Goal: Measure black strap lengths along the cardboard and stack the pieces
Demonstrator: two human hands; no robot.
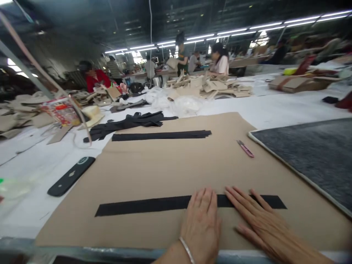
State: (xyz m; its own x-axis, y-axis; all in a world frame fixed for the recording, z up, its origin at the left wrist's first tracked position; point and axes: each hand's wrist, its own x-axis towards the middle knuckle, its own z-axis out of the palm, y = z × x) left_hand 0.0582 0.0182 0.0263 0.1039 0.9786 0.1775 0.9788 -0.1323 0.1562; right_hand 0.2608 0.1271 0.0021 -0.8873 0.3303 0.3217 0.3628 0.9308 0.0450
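A long black fabric strip point(143, 206) lies flat along the near part of a brown cardboard sheet point(165, 165). My left hand point(202, 223) rests flat across the strip right of its middle, fingers stretched out and side by side. A bracelet circles that wrist. My right hand point(255, 216) lies with fingers spread over the strip's right part, its thumb on the brown sheet. Between the two hands a short length of the strip shows. Farther back on the sheet is a neat stack of black strips point(159, 135).
Pink-handled thread snips point(246, 149) lie on the sheet's right side. A dark grey felt-like piece point(308, 154) borders it at right. A black oblong piece point(72, 176) lies at left, and a loose pile of black strips point(132, 123) behind. Several people work beyond heaped beige pieces point(203, 85).
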